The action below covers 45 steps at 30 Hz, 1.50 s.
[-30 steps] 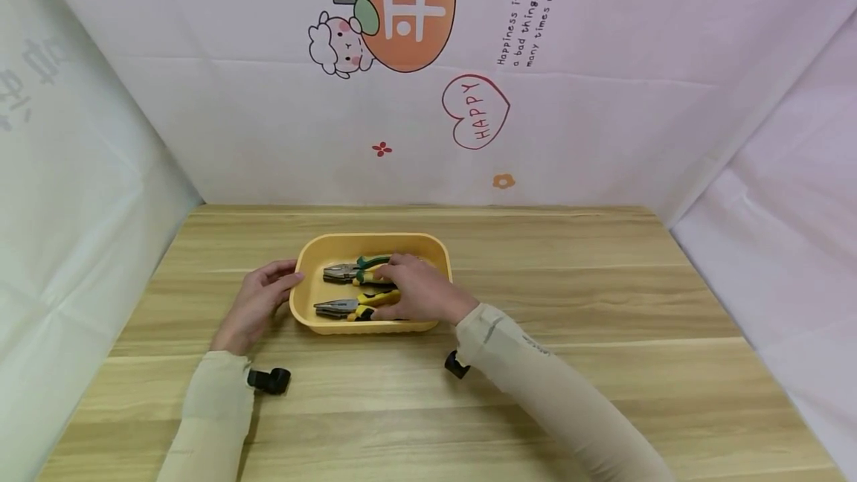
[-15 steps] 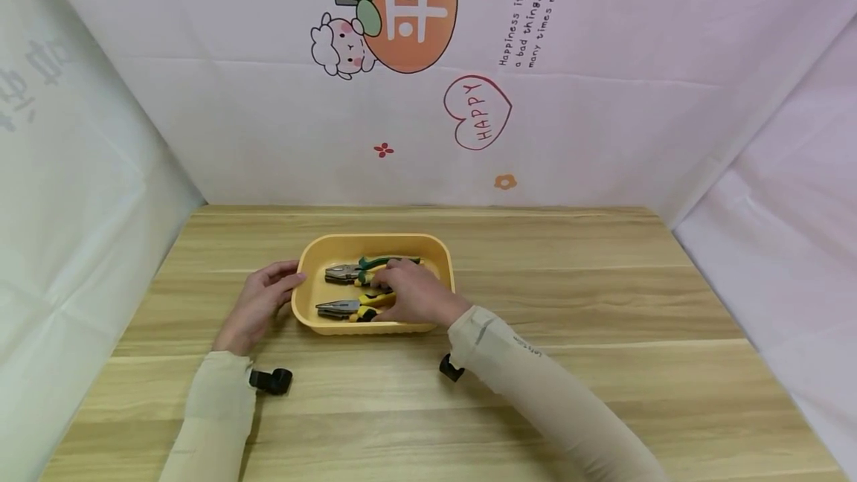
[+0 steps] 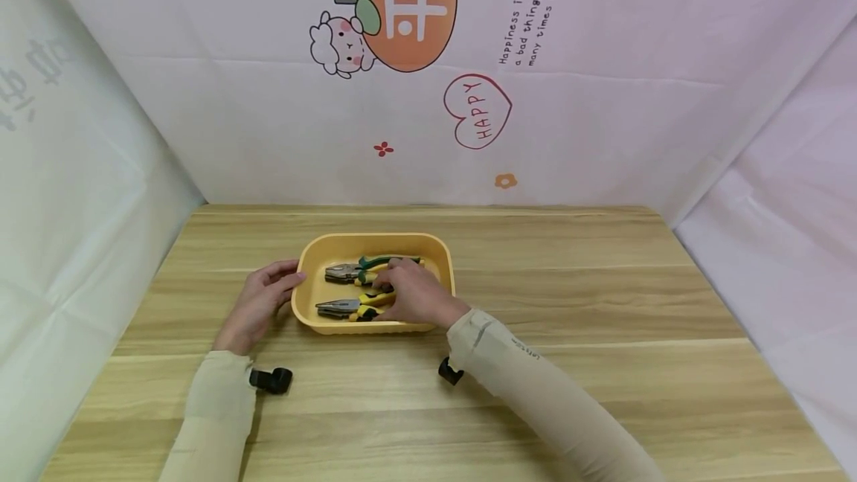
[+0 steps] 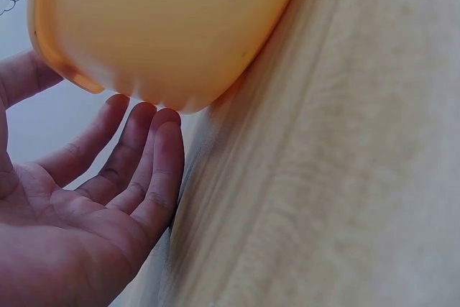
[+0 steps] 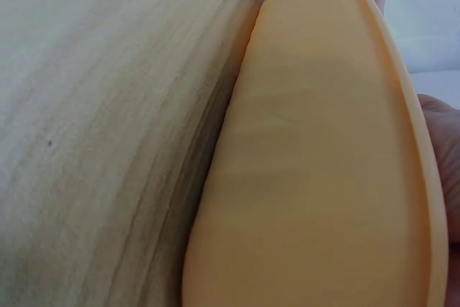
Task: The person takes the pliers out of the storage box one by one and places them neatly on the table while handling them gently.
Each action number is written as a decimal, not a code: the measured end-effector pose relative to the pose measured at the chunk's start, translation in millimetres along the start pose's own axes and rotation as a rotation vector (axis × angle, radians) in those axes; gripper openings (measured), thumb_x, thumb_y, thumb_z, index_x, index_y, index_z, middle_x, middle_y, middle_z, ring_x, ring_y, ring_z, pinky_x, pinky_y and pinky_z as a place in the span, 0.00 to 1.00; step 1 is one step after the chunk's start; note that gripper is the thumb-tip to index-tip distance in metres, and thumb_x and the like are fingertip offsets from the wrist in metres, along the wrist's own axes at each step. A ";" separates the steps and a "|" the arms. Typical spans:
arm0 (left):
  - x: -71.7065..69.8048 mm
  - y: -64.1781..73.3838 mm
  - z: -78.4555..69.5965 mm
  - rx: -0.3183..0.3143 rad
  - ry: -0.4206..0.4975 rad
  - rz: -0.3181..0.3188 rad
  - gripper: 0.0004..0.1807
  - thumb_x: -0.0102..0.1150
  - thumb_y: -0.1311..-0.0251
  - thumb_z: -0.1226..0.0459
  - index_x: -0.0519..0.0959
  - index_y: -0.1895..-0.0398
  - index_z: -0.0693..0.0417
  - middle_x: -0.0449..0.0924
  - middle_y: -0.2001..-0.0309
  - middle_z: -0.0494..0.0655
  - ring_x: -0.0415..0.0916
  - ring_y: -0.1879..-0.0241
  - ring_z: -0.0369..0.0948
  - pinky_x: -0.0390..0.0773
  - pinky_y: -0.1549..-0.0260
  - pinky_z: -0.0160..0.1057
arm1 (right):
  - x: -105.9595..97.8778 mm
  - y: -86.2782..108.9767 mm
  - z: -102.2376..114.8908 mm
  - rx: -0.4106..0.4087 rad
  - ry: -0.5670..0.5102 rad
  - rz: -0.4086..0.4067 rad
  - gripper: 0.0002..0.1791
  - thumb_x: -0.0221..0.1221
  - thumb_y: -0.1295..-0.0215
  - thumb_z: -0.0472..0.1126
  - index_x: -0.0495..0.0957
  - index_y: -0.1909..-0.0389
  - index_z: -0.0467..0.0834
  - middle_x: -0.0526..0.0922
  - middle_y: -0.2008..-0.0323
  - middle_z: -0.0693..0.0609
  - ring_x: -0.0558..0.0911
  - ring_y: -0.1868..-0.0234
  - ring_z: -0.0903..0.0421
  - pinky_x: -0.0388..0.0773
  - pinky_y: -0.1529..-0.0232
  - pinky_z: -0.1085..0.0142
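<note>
A yellow plastic bin stands on the wooden table with two pairs of pliers lying in it. My left hand holds the bin's left end, thumb at the rim and fingertips against the outer wall, as the left wrist view shows. Inside the bin, my right hand grips the yellow-and-black handles of the long-nose pliers, whose jaws point left. Behind them lie combination pliers with green-and-yellow handles, partly covered by my right fingers. In the right wrist view the bin's front wall hides most of that hand.
The wood-grain table ends at a white cloth backdrop with printed drawings and text. More white cloth hangs along both sides. A black wrist camera mount sits at my left cuff, another at the right.
My right hand has shifted slightly left, its fingers and thumb drawn closer around the long-nose pliers' handles. More of the green handle shows now. The left hand keeps its place on the bin.
</note>
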<state>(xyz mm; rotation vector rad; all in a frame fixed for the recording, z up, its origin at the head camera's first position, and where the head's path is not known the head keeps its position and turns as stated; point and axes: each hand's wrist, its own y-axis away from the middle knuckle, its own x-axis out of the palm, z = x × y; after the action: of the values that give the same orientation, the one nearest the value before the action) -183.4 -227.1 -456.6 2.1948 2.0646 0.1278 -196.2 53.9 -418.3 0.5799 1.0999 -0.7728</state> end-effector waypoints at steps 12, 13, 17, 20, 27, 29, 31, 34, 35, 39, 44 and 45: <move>0.0 -1.1 1.2 0.004 0.009 0.003 0.31 0.59 0.27 0.61 0.65 0.30 0.73 0.75 0.44 0.50 0.80 0.53 0.33 0.81 0.53 0.29 | 2.1 -0.4 0.3 -0.003 0.011 -0.013 0.24 0.78 0.48 0.50 0.88 0.49 0.50 0.78 0.56 0.55 0.74 0.55 0.55 0.76 0.58 0.62; -0.1 -1.1 1.3 0.005 0.011 0.003 0.31 0.59 0.27 0.61 0.65 0.30 0.74 0.75 0.44 0.51 0.80 0.53 0.33 0.81 0.53 0.29 | 2.2 -0.3 0.1 -0.004 0.008 -0.014 0.23 0.78 0.48 0.50 0.88 0.50 0.50 0.78 0.57 0.55 0.74 0.55 0.55 0.76 0.58 0.62; 0.0 -1.3 1.2 0.010 0.014 0.004 0.31 0.59 0.27 0.61 0.65 0.30 0.74 0.75 0.45 0.50 0.80 0.53 0.33 0.81 0.53 0.29 | 2.7 -0.1 -0.9 -0.013 -0.001 -0.022 0.23 0.78 0.47 0.51 0.89 0.50 0.50 0.78 0.57 0.56 0.74 0.55 0.55 0.75 0.59 0.63; 0.1 -1.3 1.3 0.011 0.017 0.003 0.31 0.59 0.27 0.61 0.65 0.31 0.74 0.75 0.46 0.49 0.80 0.54 0.33 0.81 0.53 0.29 | 3.6 0.1 -1.8 -0.027 -0.006 -0.038 0.22 0.78 0.47 0.52 0.89 0.51 0.50 0.79 0.57 0.56 0.74 0.54 0.55 0.75 0.58 0.63; 0.4 -0.5 1.3 0.011 0.009 0.005 0.31 0.59 0.27 0.60 0.65 0.31 0.74 0.74 0.44 0.52 0.80 0.52 0.33 0.81 0.52 0.29 | 4.2 2.1 -1.8 -0.052 -0.008 -0.060 0.21 0.78 0.47 0.51 0.89 0.51 0.50 0.83 0.52 0.55 0.76 0.50 0.54 0.76 0.55 0.61; 0.5 -0.5 1.2 0.010 0.004 0.003 0.31 0.59 0.27 0.60 0.65 0.31 0.74 0.74 0.43 0.53 0.80 0.52 0.33 0.81 0.52 0.29 | 3.8 2.4 -1.7 -0.051 -0.011 -0.059 0.22 0.77 0.47 0.51 0.89 0.51 0.50 0.83 0.52 0.55 0.76 0.50 0.54 0.76 0.55 0.61; 0.6 -0.3 1.0 0.011 0.002 0.003 0.31 0.59 0.27 0.60 0.65 0.31 0.74 0.74 0.43 0.54 0.80 0.52 0.33 0.81 0.52 0.29 | 3.4 2.5 -1.5 -0.054 -0.008 -0.059 0.22 0.77 0.46 0.52 0.89 0.51 0.50 0.83 0.52 0.55 0.76 0.49 0.54 0.76 0.55 0.61; 0.6 0.0 0.7 0.018 0.004 0.004 0.31 0.59 0.27 0.60 0.65 0.31 0.75 0.74 0.44 0.52 0.80 0.52 0.33 0.81 0.52 0.29 | 3.4 2.3 -1.7 -0.058 -0.007 -0.064 0.23 0.77 0.46 0.54 0.89 0.51 0.51 0.83 0.52 0.55 0.76 0.50 0.54 0.76 0.55 0.62; 0.6 -0.2 0.8 0.019 0.008 0.002 0.31 0.59 0.27 0.61 0.66 0.31 0.75 0.75 0.45 0.51 0.80 0.53 0.33 0.81 0.53 0.29 | 3.6 2.3 -1.9 -0.058 -0.009 -0.067 0.23 0.77 0.47 0.54 0.89 0.51 0.51 0.83 0.53 0.55 0.76 0.51 0.55 0.76 0.56 0.63; 0.7 -0.8 1.2 0.022 0.023 0.008 0.31 0.59 0.27 0.61 0.65 0.32 0.75 0.76 0.47 0.48 0.80 0.53 0.33 0.82 0.54 0.29 | 3.2 3.1 -2.9 -0.053 -0.032 -0.079 0.25 0.76 0.46 0.56 0.89 0.49 0.50 0.81 0.55 0.55 0.76 0.54 0.56 0.74 0.59 0.64; 0.2 -2.2 2.9 0.018 0.031 0.011 0.31 0.60 0.27 0.61 0.65 0.32 0.75 0.77 0.48 0.47 0.80 0.54 0.33 0.82 0.54 0.30 | 2.8 4.0 -4.1 -0.042 -0.069 -0.090 0.25 0.76 0.45 0.56 0.88 0.48 0.49 0.81 0.55 0.55 0.76 0.55 0.57 0.74 0.60 0.64; 0.3 -2.1 2.8 0.017 0.030 0.010 0.31 0.60 0.27 0.61 0.65 0.32 0.75 0.77 0.48 0.47 0.80 0.54 0.33 0.82 0.54 0.30 | 2.7 4.0 -4.3 -0.040 -0.079 -0.093 0.25 0.76 0.45 0.55 0.88 0.49 0.49 0.81 0.55 0.55 0.75 0.55 0.57 0.74 0.60 0.64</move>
<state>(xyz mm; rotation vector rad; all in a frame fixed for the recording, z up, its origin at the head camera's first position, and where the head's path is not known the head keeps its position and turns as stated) -185.1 -226.8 -459.7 2.2271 2.0779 0.1456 -194.8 58.8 -422.2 0.4629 1.0724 -0.8459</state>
